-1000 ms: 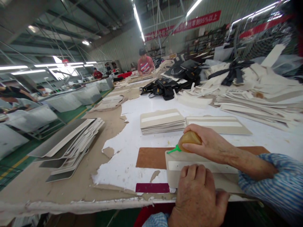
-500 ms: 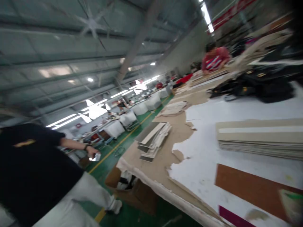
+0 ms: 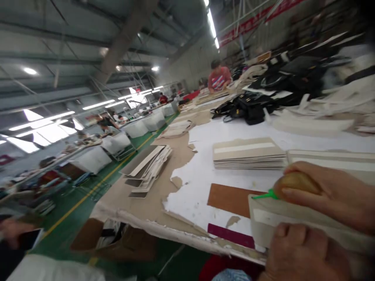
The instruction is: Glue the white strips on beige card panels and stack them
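Note:
My right hand (image 3: 328,191) is wrapped around an amber squeeze bottle (image 3: 297,183). Its thin green nozzle points left, over the far left corner of a light beige panel (image 3: 260,222) with a pale strip along it. At the lower right, my left hand (image 3: 301,249) has its fingers curled on the panel's near side; the fingertips are partly hidden. A brown strip (image 3: 228,199) lies partly under the panel on white sheeting. Closer to the table edge lies a purple strip (image 3: 230,235). Behind the hands sits a stack of beige panels (image 3: 247,150).
Loose panels are piled (image 3: 149,166) at the table's left corner. Black straps and fabric (image 3: 249,107) and white strips (image 3: 313,121) lie farther back. An open cardboard box (image 3: 129,242) stands below the table edge. A co-worker in red (image 3: 219,79) is at the far end.
The view has swung right, so both my hands, the bottle and more of the beige panel now show. The person in black at left is mostly out of view.

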`<state>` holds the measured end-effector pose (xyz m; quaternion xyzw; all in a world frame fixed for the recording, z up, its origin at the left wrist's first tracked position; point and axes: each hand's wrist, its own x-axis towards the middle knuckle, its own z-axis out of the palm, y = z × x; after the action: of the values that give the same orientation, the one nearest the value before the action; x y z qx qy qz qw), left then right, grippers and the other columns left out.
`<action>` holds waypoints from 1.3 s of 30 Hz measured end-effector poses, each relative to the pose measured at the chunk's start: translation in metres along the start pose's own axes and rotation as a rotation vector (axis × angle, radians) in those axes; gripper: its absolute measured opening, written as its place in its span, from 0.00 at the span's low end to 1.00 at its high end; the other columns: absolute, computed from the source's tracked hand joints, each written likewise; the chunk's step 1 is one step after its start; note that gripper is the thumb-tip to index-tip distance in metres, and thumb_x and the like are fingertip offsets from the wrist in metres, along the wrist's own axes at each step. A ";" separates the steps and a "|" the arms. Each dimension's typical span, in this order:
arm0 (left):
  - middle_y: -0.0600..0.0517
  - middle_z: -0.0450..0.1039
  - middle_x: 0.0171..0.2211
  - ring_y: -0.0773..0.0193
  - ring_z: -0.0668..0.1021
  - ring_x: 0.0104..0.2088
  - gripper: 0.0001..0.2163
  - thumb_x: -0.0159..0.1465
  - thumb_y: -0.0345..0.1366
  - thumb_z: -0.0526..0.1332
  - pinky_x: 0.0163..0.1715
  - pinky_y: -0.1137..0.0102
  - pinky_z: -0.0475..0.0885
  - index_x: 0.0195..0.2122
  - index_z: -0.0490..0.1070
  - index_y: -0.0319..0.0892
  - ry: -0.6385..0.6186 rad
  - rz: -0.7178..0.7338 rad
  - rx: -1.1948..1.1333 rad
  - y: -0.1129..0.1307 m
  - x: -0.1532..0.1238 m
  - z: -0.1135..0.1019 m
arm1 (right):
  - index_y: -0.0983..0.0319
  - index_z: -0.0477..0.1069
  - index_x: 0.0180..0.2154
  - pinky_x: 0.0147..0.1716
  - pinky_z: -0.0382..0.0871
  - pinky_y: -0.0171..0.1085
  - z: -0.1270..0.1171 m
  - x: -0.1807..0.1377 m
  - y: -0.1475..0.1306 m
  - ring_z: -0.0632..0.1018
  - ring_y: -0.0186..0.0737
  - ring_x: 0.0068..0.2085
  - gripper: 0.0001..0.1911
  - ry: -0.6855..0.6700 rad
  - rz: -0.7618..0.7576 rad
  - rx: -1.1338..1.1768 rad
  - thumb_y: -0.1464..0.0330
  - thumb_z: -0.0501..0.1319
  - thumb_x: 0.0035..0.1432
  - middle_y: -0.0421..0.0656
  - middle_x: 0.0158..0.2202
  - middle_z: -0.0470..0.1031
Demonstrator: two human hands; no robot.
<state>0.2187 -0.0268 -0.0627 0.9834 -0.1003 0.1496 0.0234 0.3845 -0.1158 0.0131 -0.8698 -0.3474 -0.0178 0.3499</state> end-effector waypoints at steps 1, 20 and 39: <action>0.47 0.76 0.47 0.54 0.76 0.49 0.17 0.74 0.52 0.59 0.54 0.61 0.76 0.50 0.76 0.44 0.028 0.018 -0.088 0.002 0.002 0.001 | 0.55 0.73 0.36 0.34 0.72 0.51 -0.005 -0.002 -0.001 0.77 0.52 0.33 0.16 -0.060 0.043 -0.026 0.50 0.63 0.57 0.48 0.34 0.79; 0.48 0.73 0.44 0.52 0.75 0.45 0.20 0.67 0.53 0.65 0.47 0.54 0.76 0.45 0.73 0.39 0.180 0.033 -0.276 -0.004 0.009 0.015 | 0.57 0.71 0.39 0.34 0.66 0.44 -0.018 0.010 -0.036 0.77 0.51 0.34 0.13 -0.130 0.045 -0.187 0.57 0.59 0.55 0.45 0.34 0.79; 0.47 0.74 0.46 0.52 0.74 0.46 0.19 0.66 0.49 0.67 0.49 0.55 0.76 0.48 0.72 0.39 0.162 0.040 -0.306 -0.008 0.010 0.005 | 0.57 0.70 0.37 0.31 0.64 0.43 -0.035 0.008 -0.035 0.77 0.51 0.33 0.10 -0.127 0.110 -0.226 0.60 0.62 0.53 0.44 0.32 0.78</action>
<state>0.2314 -0.0218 -0.0643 0.9508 -0.1394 0.2120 0.1779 0.3761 -0.1149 0.0627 -0.9207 -0.3166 0.0172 0.2276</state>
